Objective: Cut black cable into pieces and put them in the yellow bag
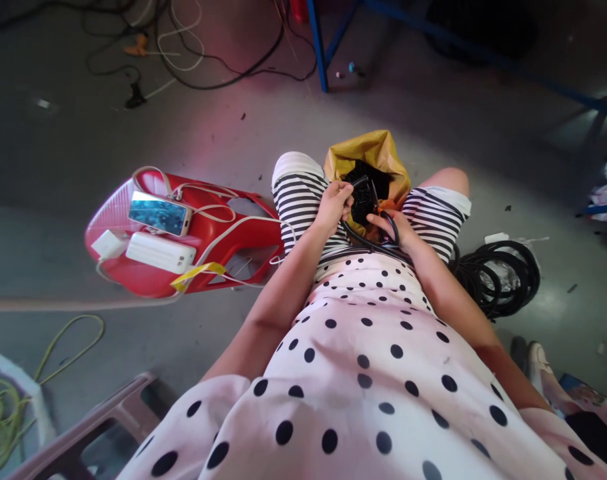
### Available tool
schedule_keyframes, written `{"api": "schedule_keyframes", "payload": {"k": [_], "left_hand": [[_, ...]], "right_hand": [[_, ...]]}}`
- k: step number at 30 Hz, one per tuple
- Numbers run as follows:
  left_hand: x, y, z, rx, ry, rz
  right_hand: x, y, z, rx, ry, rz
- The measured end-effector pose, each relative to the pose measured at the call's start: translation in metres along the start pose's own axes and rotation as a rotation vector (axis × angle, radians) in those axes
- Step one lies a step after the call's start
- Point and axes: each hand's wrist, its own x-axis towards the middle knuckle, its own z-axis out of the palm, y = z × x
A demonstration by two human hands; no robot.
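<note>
Between my knees a yellow bag (363,148) stands with its mouth gaping, dark black pieces inside it. Over its left side is my left hand (335,203), thumb and fingers pinched at the end of a black cable (359,181). My right hand (394,228) is closed at the bag's near right side, where a black loop (392,225) curves out of the fingers; it looks like cable. Something orange shows just beyond those fingers, too small to name. A length of black cable (366,245) also crosses my lap below both hands.
A red stool (218,233) to the left bears a phone (159,213), a white power bank (160,252) and charging cords. Coiled black cable (526,267) lies on the floor at right. A blue metal frame (319,47) stands ahead, with loose cables on the floor beside it.
</note>
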Motion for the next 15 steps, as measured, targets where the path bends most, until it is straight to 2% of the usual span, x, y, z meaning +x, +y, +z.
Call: {"api": "schedule_keyframes", "payload": {"k": [4, 8, 15], "left_hand": [[-0.0014, -0.0019, -0.0019, 0.049, 0.012, 0.044], [-0.0021, -0.0029, -0.0016, 0.056, -0.021, 0.066], [-0.0038, -0.0015, -0.0003, 0.092, -0.071, 0.068]], "right_hand": [[-0.0053, -0.0008, 0.0066, 0.072, 0.040, -0.028], [-0.0041, -0.0009, 0.0083, 0.054, 0.122, -0.078], [-0.0017, 0.0032, 0.0057, -0.036, 0.011, -0.045]]}}
